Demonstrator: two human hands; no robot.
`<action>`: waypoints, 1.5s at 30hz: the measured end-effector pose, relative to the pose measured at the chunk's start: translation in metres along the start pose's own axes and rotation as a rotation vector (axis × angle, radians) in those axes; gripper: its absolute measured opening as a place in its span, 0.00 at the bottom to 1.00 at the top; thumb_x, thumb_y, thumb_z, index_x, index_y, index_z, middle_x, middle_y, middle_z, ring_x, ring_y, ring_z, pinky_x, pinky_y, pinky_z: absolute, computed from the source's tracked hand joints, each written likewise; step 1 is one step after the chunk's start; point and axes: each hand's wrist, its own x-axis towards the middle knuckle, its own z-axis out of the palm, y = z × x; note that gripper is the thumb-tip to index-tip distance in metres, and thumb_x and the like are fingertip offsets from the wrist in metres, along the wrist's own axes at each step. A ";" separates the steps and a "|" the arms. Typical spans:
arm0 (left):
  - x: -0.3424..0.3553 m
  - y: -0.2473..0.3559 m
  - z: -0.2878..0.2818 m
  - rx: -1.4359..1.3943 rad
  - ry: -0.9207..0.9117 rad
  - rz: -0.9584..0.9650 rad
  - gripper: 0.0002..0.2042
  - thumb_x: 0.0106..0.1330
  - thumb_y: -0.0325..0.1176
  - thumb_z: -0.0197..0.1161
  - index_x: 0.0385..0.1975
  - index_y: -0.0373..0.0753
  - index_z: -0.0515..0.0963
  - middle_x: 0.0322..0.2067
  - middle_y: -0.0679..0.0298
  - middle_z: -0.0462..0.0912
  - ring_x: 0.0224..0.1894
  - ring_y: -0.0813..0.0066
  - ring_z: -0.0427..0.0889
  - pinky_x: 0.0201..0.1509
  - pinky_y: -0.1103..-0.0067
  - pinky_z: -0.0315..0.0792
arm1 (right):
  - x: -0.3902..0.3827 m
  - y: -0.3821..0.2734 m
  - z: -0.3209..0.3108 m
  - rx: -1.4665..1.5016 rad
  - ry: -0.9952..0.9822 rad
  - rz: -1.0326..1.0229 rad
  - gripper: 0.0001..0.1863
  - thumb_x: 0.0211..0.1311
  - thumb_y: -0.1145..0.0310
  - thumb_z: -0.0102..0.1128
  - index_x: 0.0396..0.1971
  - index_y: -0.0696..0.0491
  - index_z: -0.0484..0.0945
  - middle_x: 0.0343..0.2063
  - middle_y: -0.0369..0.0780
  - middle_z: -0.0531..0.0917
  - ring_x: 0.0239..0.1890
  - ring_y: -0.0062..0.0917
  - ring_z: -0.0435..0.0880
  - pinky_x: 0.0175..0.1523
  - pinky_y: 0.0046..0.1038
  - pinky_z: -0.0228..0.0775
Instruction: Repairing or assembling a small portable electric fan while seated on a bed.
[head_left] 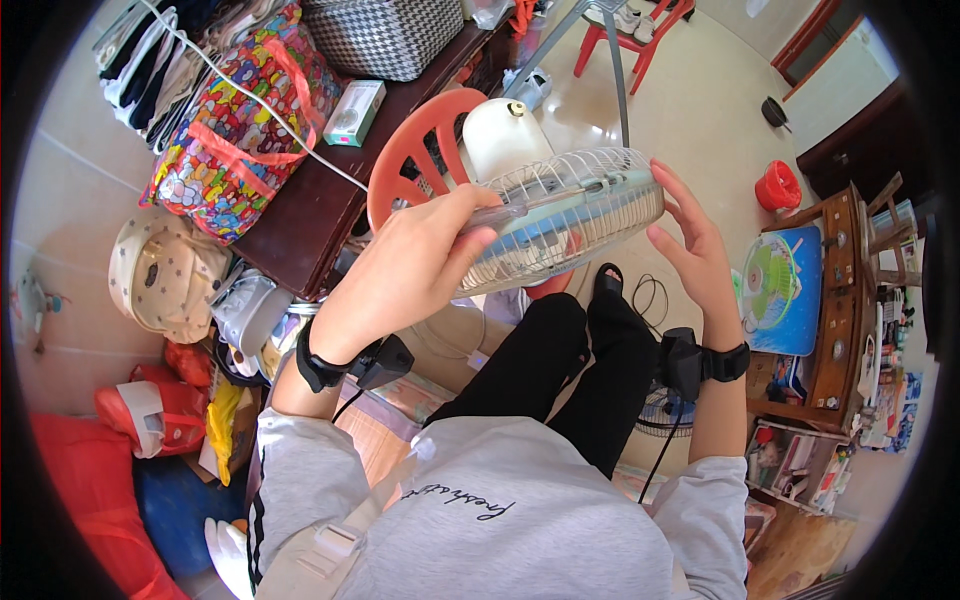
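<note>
Cluttered tiled floor (700, 110); left hand (410, 265) gripping fan (565, 210) (right hand (695, 250) open beside).

Seen from above, the left hand (415, 262) wraps its fingers over the near rim of a round white wire-caged electric fan (560, 215), while the right hand (690, 245) rests open-palmed against the cage's far rim. The fan's white motor housing (503, 135) points away, in front of an orange-red plastic slatted chair (415, 150). A dark wooden table (330, 195) stands to the left, carrying a bright multicoloured patterned bag (245, 120).
</note>
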 end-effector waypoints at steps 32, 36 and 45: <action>0.003 0.001 0.008 0.152 0.093 0.058 0.08 0.65 0.30 0.54 0.38 0.32 0.73 0.30 0.49 0.78 0.33 0.50 0.78 0.35 0.71 0.72 | -0.002 -0.002 0.002 -0.021 -0.001 -0.053 0.33 0.51 0.73 0.60 0.61 0.51 0.65 0.62 0.41 0.64 0.66 0.30 0.59 0.67 0.29 0.47; 0.002 0.006 0.013 0.147 0.150 0.135 0.09 0.61 0.26 0.57 0.40 0.32 0.73 0.31 0.51 0.76 0.32 0.51 0.78 0.36 0.71 0.72 | -0.001 -0.004 -0.001 -0.049 -0.003 -0.061 0.33 0.51 0.73 0.60 0.61 0.52 0.64 0.63 0.41 0.63 0.66 0.30 0.59 0.67 0.29 0.47; -0.001 0.004 0.026 0.236 0.297 0.274 0.09 0.55 0.20 0.61 0.34 0.33 0.73 0.33 0.55 0.77 0.32 0.58 0.79 0.33 0.75 0.73 | -0.001 -0.001 -0.003 -0.021 -0.028 -0.090 0.33 0.52 0.74 0.60 0.61 0.52 0.63 0.63 0.41 0.63 0.66 0.29 0.59 0.67 0.29 0.47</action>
